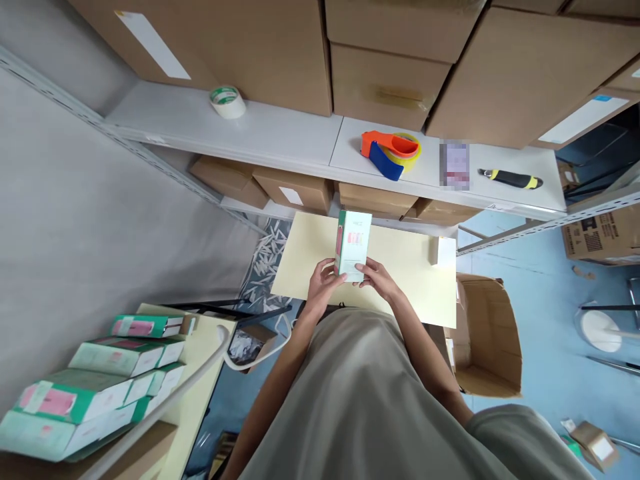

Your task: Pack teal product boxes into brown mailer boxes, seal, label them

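Note:
A pale mint carton (356,243) with a green side and small pink pictures stands upright between my two hands, above the cream tabletop (400,280). My left hand (323,283) grips its lower left edge, thumb across the front. On the lower right, my right hand (376,277) holds it with the thumb on the front face and the fingers partly hidden behind. At the table's right end stands a small white box (443,251).
Above the table, a shelf (290,130) bears a tape roll (227,101), an orange-blue tape dispenser (390,153) and a utility knife (511,179). Green-and-white cartons (115,357) are stacked on a side table at left. An open cardboard box (493,333) stands at right.

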{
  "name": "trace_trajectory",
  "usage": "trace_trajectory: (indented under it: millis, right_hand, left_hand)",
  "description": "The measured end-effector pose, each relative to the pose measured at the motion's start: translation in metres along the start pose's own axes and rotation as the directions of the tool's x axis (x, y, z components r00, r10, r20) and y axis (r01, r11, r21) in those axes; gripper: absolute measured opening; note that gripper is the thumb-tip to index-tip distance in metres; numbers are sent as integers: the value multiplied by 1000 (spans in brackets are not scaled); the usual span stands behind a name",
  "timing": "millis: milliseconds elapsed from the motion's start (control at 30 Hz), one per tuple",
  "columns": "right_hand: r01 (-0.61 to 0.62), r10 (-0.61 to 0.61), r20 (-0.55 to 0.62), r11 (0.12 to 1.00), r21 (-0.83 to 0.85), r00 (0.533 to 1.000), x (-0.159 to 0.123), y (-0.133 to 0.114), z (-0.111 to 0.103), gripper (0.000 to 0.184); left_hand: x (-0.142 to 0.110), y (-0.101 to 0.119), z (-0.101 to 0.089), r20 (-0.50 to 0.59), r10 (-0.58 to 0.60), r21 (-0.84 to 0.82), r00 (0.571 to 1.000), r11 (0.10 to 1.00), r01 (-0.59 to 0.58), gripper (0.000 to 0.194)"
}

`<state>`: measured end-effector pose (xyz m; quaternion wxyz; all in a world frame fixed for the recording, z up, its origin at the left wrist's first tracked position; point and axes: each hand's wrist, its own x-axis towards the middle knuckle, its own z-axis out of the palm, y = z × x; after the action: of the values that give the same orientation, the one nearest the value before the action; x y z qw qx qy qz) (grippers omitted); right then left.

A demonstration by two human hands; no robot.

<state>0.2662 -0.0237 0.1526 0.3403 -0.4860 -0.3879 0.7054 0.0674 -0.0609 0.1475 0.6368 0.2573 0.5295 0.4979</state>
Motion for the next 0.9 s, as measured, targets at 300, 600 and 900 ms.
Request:
trace_trajectory:
  millis: [300, 600, 900]
  right_hand:
    - [188, -358, -252, 835, -518, 899, 18, -20, 23, 112]
    - [280, -294, -108, 951, -128, 950, 22, -5, 3, 110]
    - [256, -289, -153, 944, -207, 945, 17, -3, 2, 106]
  left_hand:
    - [-8, -3, 25, -169, 130, 94, 977, 989, -115, 66]
    - [-16, -4, 10, -28, -159, -210, 987, 966, 150, 63]
    - [-15, -12, 24, -89, -8, -44, 996, 999, 4, 70]
